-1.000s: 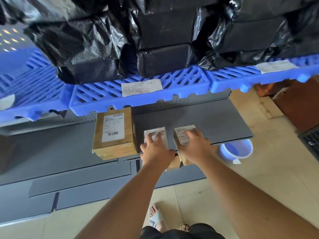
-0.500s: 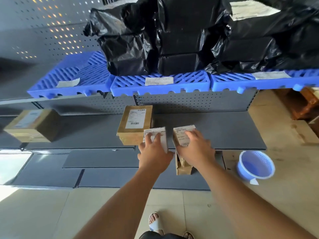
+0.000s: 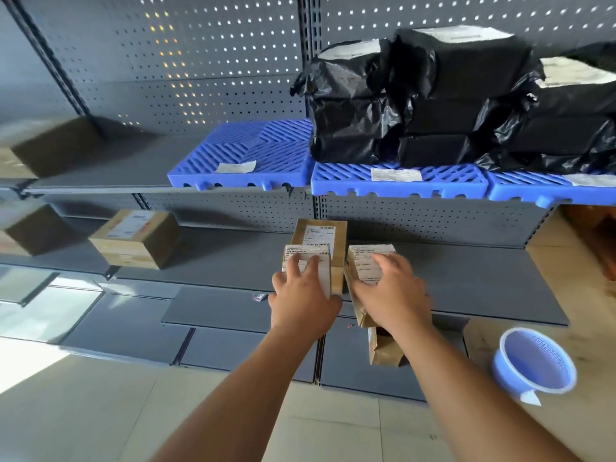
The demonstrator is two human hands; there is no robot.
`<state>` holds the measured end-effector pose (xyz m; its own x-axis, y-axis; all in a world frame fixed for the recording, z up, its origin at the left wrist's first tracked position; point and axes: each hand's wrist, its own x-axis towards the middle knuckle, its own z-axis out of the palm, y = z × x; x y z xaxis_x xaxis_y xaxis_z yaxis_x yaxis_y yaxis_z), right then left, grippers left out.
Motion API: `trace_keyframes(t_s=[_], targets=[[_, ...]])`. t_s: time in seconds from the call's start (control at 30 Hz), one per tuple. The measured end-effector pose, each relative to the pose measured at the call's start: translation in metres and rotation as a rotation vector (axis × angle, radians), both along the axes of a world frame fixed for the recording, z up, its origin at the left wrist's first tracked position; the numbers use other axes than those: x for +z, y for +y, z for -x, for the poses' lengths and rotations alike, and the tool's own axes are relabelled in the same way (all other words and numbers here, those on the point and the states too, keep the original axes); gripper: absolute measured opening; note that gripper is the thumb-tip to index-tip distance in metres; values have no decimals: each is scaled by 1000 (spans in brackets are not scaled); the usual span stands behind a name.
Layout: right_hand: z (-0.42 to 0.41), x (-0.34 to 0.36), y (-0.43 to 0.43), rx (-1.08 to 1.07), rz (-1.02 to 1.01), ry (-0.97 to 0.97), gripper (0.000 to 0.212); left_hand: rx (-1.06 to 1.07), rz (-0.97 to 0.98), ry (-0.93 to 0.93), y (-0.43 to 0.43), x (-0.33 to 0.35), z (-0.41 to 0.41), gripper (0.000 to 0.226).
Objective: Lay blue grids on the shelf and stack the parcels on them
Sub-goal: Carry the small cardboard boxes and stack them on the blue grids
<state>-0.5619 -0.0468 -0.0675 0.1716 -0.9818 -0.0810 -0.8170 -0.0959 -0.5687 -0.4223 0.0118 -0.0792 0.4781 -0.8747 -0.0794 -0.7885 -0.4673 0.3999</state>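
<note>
My left hand (image 3: 301, 295) grips a small cardboard parcel (image 3: 306, 261) with a white label. My right hand (image 3: 393, 291) grips a second small labelled parcel (image 3: 366, 261); another brown parcel (image 3: 383, 348) shows under that hand. Both are held in front of the grey middle shelf (image 3: 466, 278). Just behind the left parcel a larger cardboard box (image 3: 321, 235) stands on that shelf. Blue grids (image 3: 246, 158) lie in a row on the upper shelf, and black-wrapped parcels (image 3: 433, 101) are stacked on the right ones.
A cardboard box (image 3: 136, 238) sits on the middle shelf to the left, with blurred boxes (image 3: 36, 228) further left. A blue plastic basket (image 3: 533, 361) stands on the floor at right. Grey lower shelves (image 3: 233, 341) jut out below. A perforated back panel (image 3: 166, 61) rises behind.
The view has tilted upward, showing more of the upper shelf and back panel. Both hands keep their hold on the small parcels and have lifted them a little off the shelf.
</note>
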Motion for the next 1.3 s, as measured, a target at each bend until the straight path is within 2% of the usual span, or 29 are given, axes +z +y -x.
trace_keyframes(t_s=[0.33,0.6,0.9,1.3], targets=[[-112,49,60,-6,92,-63,68,11,123,5,67,50,-106,83],[-160,98,72,19,226,-102,67,21,275,-63,81,93,-156,82],[-191,149,11,40,400,-171,70,37,407,-116,25,138,-188,77],[-246,179,-85,138,386,-193,70,118,499,-191,-77,186,-235,73]])
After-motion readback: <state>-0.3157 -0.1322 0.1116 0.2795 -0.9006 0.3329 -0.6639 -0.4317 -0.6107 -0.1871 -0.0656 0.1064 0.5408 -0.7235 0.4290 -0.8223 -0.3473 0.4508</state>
